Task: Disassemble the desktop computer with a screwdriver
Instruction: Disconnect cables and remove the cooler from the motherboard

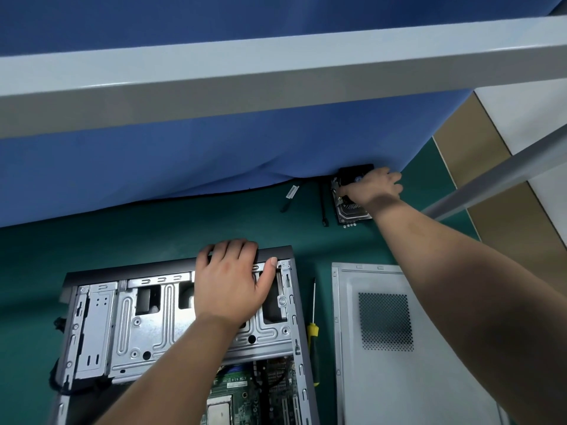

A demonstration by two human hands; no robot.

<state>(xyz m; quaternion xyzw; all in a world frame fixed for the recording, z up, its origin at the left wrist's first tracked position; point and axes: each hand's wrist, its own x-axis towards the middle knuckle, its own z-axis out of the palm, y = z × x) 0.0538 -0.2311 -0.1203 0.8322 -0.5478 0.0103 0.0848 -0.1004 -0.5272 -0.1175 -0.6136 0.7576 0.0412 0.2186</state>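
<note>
The open desktop case (147,320) lies on the green table, its metal drive cage up and the green motherboard (245,391) showing at the bottom. My left hand (230,280) rests on the case's far edge, fingers curled over the black front panel (129,269). My right hand (372,187) reaches to the far right and grips a hard drive (349,211) lying on the table by the blue cloth. A yellow-and-black screwdriver (313,332) lies between the case and the removed grey side panel (399,348).
Two loose black cables (290,196) (322,207) lie left of the hard drive. A blue cloth (199,154) backs the table. A pale shelf beam (276,72) crosses overhead, and a metal bar (491,179) slants at right.
</note>
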